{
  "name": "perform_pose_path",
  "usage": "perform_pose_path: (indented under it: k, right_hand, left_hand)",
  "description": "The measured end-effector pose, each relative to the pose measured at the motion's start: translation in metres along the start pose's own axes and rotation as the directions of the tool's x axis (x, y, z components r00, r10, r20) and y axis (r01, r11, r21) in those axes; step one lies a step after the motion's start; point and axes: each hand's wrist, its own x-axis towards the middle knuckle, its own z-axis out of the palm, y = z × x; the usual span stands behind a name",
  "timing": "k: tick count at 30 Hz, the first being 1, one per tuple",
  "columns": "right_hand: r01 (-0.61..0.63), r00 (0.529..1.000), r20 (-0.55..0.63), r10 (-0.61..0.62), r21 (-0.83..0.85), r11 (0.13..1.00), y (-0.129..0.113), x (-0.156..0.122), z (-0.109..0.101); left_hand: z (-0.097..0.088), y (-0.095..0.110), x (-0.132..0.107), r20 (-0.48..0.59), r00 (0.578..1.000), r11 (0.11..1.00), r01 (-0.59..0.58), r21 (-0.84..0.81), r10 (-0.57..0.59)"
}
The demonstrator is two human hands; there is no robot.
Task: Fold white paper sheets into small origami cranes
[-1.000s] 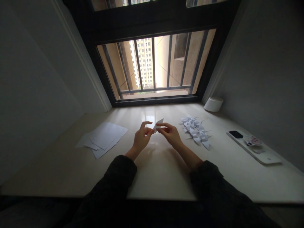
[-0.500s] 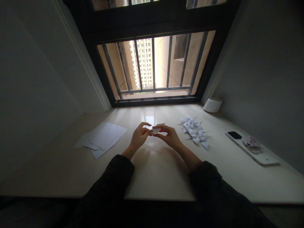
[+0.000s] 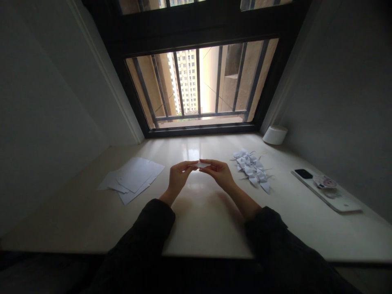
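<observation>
A small folded piece of white paper point(image 3: 202, 165) is pinched between my two hands, above the middle of the pale sill. My left hand point(image 3: 180, 174) closes thumb and forefinger on its left side. On the right side, the fingertips of my right hand point(image 3: 219, 173) grip it as well. Most of the paper hides behind the fingers, so its exact shape cannot be made out. To the right lies a cluster of several folded paper cranes point(image 3: 251, 168). Left of my hands is a loose stack of white paper sheets point(image 3: 137, 175).
A white phone point(image 3: 327, 192) with a round cartoon grip lies on the right of the sill point(image 3: 208, 232). A white cylindrical object point(image 3: 275, 134) stands in the back right corner. Behind is a dark-framed window point(image 3: 199, 130) with bars outside; walls rise on both sides.
The fingers of my left hand have come down and forward onto the paper, closing the gap seen before. My right fingers have shifted slightly, and less of the paper sticks out.
</observation>
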Motion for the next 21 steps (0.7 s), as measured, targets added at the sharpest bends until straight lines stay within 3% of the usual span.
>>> perform_pose_path:
  k: [8,16,21]
  right_hand:
    - [0.009,0.997,-0.076,-0.002,0.084,0.996,-0.010,-0.002,0.007]
    - [0.039,0.993,-0.112,-0.026,0.116,0.993,-0.008,0.000,0.008]
    - [0.028,0.991,-0.136,-0.016,0.087,0.996,-0.008,0.001,0.007]
  left_hand:
    - [0.002,0.014,-0.007,-0.058,0.994,0.996,-0.090,-0.013,0.089]
    - [0.008,0.007,-0.009,-0.118,0.993,0.996,-0.030,-0.085,0.020]
    - [0.006,0.005,-0.007,-0.081,0.997,0.993,-0.004,-0.120,-0.006]
